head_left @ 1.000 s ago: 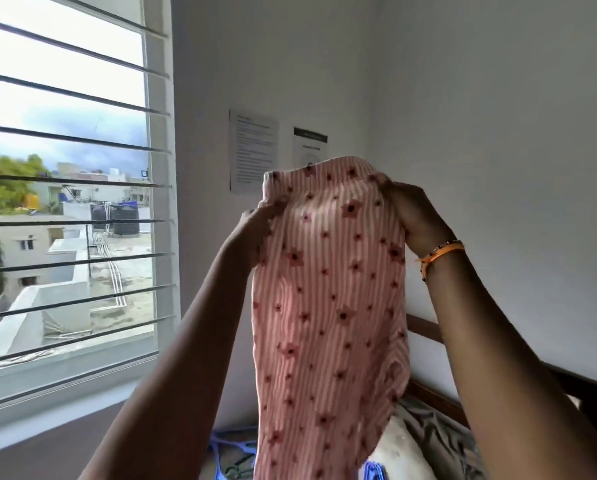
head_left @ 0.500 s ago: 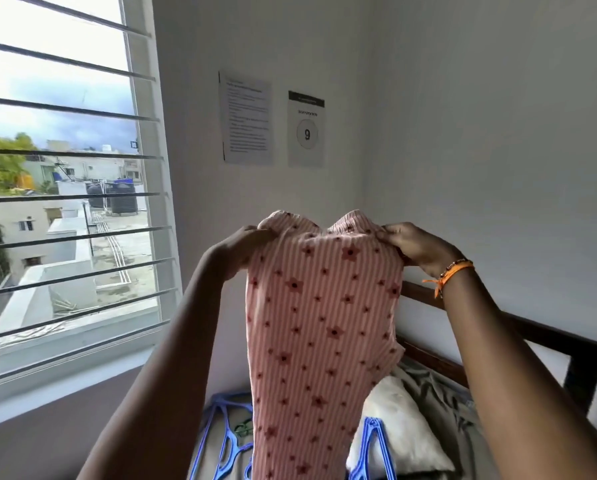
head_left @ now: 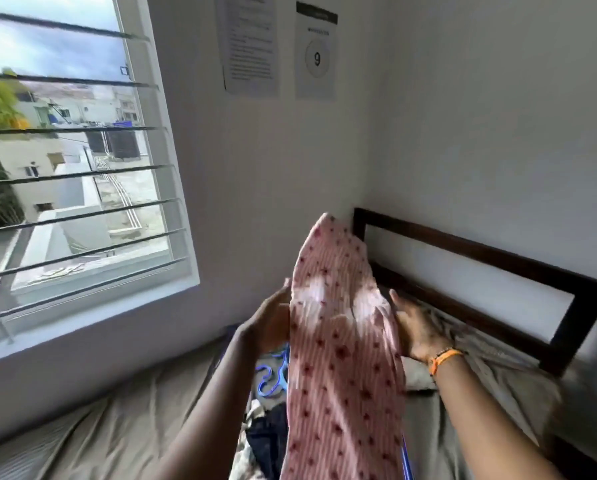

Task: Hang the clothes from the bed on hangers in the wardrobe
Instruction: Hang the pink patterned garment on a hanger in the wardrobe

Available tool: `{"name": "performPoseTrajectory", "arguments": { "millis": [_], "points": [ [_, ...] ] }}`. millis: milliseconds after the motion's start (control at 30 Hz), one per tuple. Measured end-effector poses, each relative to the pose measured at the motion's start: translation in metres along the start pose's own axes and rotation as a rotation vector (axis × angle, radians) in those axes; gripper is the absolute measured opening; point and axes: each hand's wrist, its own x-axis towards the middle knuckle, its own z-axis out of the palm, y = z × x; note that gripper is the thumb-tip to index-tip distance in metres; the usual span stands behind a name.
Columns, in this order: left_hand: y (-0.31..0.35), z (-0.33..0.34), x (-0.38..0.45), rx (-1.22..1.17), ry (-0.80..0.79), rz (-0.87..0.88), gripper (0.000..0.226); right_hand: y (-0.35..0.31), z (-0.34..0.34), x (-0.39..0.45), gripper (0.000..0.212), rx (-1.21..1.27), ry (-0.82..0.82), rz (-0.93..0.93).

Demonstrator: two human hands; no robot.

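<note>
A pink striped garment with dark red stars (head_left: 342, 368) stands blurred in the air over the bed (head_left: 117, 431), its top end flopping over. My left hand (head_left: 267, 325) lies against its left edge, fingers partly hidden by the cloth, so the grip is unclear. My right hand (head_left: 415, 329), with an orange wristband, is beside the right edge, palm showing and fingers spread. Blue hangers (head_left: 272, 373) lie on the bed behind the garment. No wardrobe is in view.
A pile of dark clothes (head_left: 267, 441) lies on the bed below my left arm. A white pillow (head_left: 417, 375) sits by the dark wooden headboard (head_left: 498, 258). A barred window (head_left: 75, 174) fills the left wall; two paper notices (head_left: 316, 50) hang above.
Both hands came down with the garment from head height toward the bed, and the view tilted down. My right hand let go of the top edge and now shows an open palm.
</note>
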Motion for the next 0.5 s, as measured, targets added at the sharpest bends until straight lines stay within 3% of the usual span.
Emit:
{"name": "performPoseTrajectory", "arguments": {
  "millis": [67, 100, 200, 300, 400, 467, 500],
  "points": [
    [-0.017, 0.008, 0.003, 0.126, 0.138, 0.074, 0.023, 0.014, -0.009, -0.004, 0.016, -0.129, 0.128, 0.04],
    [-0.023, 0.007, 0.008, 0.163, 0.202, 0.116, 0.014, 0.016, -0.016, -0.003, 0.026, -0.186, 0.218, 0.049],
    [-0.03, 0.01, 0.009, 0.159, 0.317, 0.191, 0.02, 0.017, -0.03, 0.001, 0.026, -0.291, 0.403, 0.05],
    [-0.02, 0.017, 0.007, 0.053, 0.301, 0.29, 0.026, 0.009, -0.033, 0.005, 0.01, -0.317, 0.376, 0.018],
    [-0.001, 0.029, 0.001, 0.019, 0.224, 0.383, 0.022, 0.006, -0.024, 0.013, 0.082, -0.349, 0.405, -0.199],
    [0.009, 0.035, 0.001, 0.033, 0.196, 0.42, 0.021, 0.015, -0.013, 0.016, 0.097, -0.537, 0.42, -0.264],
    [0.013, 0.037, 0.0, 0.054, 0.194, 0.435, 0.021, 0.024, -0.022, 0.03, 0.092, -0.597, 0.467, -0.247]
  ]
}}
